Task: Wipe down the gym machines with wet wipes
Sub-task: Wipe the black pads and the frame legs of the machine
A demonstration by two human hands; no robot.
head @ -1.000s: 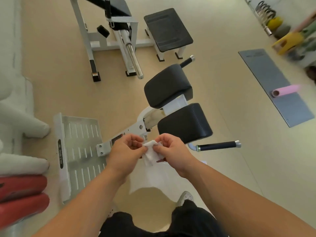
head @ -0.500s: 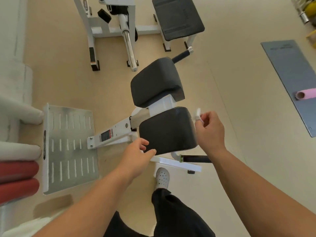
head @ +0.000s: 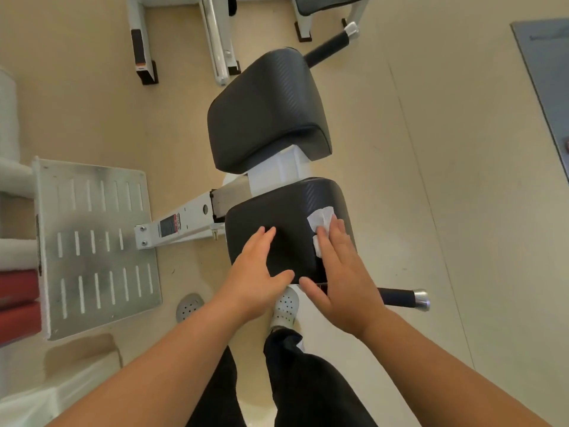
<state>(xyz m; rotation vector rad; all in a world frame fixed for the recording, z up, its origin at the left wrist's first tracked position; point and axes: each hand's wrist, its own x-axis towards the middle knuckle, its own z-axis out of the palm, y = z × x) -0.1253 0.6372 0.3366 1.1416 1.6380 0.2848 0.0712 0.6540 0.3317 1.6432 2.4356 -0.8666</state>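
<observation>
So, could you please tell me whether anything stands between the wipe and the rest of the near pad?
Only the left hand, resting flat on the left of the near pad. The right hand presses the wet wipe on its right; nothing else lies between.

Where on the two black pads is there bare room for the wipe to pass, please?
The far pad is wholly bare. On the near pad, free patches lie between the left hand and the white bracket, and between the hands. Crowded: the near edge, where thumbs almost meet, and under the right hand pressing the wipe.
</observation>
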